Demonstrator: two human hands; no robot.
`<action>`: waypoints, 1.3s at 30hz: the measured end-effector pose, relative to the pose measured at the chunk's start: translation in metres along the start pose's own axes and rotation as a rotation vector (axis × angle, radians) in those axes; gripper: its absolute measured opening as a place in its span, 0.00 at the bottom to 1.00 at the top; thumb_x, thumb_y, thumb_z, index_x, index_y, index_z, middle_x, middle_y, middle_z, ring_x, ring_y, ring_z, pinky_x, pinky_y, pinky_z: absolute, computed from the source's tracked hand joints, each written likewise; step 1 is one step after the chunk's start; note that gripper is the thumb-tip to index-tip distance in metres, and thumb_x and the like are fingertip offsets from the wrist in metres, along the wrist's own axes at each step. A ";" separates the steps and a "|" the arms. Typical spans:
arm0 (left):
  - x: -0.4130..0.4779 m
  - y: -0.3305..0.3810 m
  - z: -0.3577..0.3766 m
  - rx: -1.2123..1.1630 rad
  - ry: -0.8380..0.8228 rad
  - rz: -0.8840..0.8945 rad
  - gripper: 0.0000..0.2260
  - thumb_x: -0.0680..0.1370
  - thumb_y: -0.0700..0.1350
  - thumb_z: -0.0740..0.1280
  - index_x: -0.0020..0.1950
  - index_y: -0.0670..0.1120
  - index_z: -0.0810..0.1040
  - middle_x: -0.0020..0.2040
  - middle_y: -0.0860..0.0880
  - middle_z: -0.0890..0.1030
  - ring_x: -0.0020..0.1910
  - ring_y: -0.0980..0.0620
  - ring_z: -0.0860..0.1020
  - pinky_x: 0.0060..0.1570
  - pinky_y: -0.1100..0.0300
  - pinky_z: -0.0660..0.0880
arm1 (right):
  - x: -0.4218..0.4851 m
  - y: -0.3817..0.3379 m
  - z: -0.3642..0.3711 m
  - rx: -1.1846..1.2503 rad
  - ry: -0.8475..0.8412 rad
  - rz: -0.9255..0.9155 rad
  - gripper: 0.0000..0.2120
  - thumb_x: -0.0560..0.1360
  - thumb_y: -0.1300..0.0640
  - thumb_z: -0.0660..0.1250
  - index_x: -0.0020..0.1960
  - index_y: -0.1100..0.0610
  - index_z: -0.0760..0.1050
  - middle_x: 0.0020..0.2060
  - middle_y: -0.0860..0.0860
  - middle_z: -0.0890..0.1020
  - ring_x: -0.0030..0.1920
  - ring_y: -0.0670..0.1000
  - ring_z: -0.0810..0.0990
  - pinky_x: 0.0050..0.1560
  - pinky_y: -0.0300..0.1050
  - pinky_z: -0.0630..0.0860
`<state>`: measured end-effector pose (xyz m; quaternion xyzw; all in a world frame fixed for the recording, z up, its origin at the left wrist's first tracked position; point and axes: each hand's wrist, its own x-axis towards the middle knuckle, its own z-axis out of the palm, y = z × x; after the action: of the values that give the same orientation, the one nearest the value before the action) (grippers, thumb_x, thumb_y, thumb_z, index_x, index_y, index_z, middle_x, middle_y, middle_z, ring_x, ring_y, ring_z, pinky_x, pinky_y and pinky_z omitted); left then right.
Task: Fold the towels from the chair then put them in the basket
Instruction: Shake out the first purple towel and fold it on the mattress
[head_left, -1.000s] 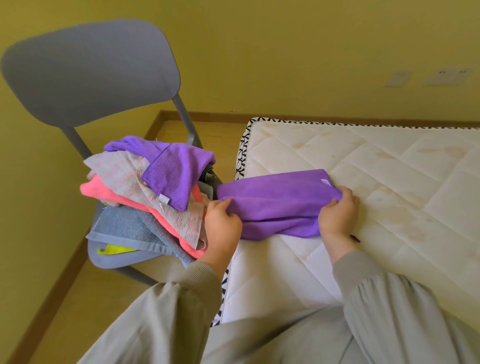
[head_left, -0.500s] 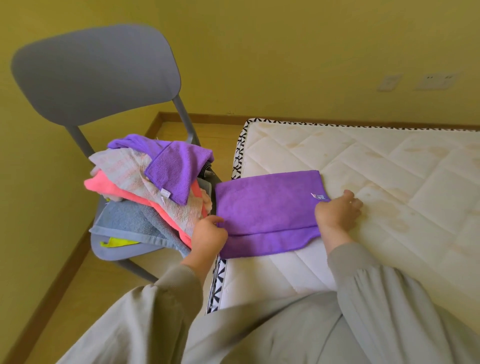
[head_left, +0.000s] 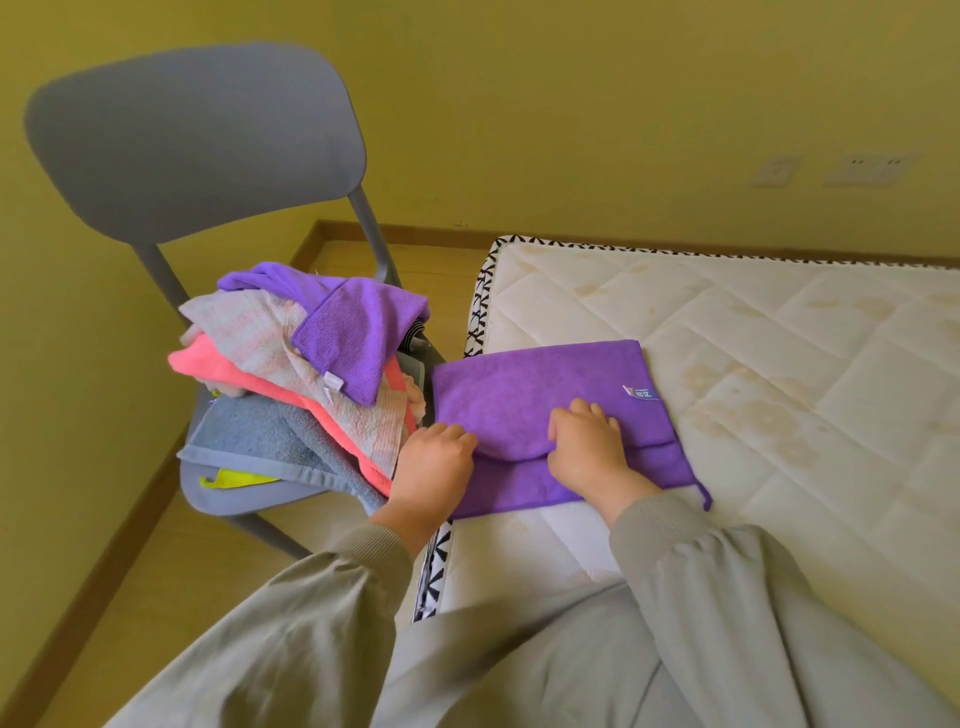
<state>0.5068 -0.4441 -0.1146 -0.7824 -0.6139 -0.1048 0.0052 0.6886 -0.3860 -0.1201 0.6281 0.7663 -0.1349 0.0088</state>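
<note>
Left hand (head_left: 434, 462) and right hand (head_left: 587, 447) each pinched the folded edge of the purple towel (head_left: 519, 389) on the mattress (head_left: 779, 338); chair (head_left: 192, 140) at 9 o'clock.

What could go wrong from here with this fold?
The towel overhangs the mattress edge and could slide off. Its top layer lies short of the bottom one, so the next fold may come out crooked. The pile on the chair leans near the left hand; a nudge might topple it.
</note>
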 end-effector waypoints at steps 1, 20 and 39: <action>0.000 0.001 -0.003 -0.022 0.052 0.023 0.11 0.55 0.30 0.76 0.30 0.41 0.78 0.26 0.45 0.76 0.25 0.45 0.74 0.24 0.56 0.72 | 0.001 0.001 -0.004 0.038 0.046 -0.015 0.13 0.70 0.65 0.62 0.52 0.55 0.75 0.53 0.53 0.75 0.57 0.57 0.72 0.54 0.47 0.67; -0.033 0.004 -0.001 -0.162 -0.011 0.154 0.05 0.59 0.32 0.64 0.32 0.40 0.73 0.30 0.44 0.73 0.28 0.44 0.72 0.26 0.56 0.70 | -0.019 0.003 -0.023 0.126 -0.192 -0.179 0.14 0.69 0.70 0.59 0.40 0.53 0.76 0.44 0.50 0.79 0.48 0.55 0.78 0.43 0.42 0.71; 0.006 0.059 0.058 -0.015 -0.287 -0.214 0.26 0.82 0.58 0.47 0.78 0.54 0.45 0.79 0.47 0.44 0.77 0.45 0.41 0.73 0.42 0.42 | -0.014 0.065 -0.016 0.407 0.126 0.616 0.18 0.75 0.58 0.64 0.63 0.62 0.69 0.62 0.62 0.71 0.62 0.63 0.71 0.59 0.53 0.70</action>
<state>0.5744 -0.4450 -0.1636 -0.7196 -0.6872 0.0032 -0.0994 0.7571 -0.3841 -0.1145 0.8251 0.4981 -0.2365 -0.1234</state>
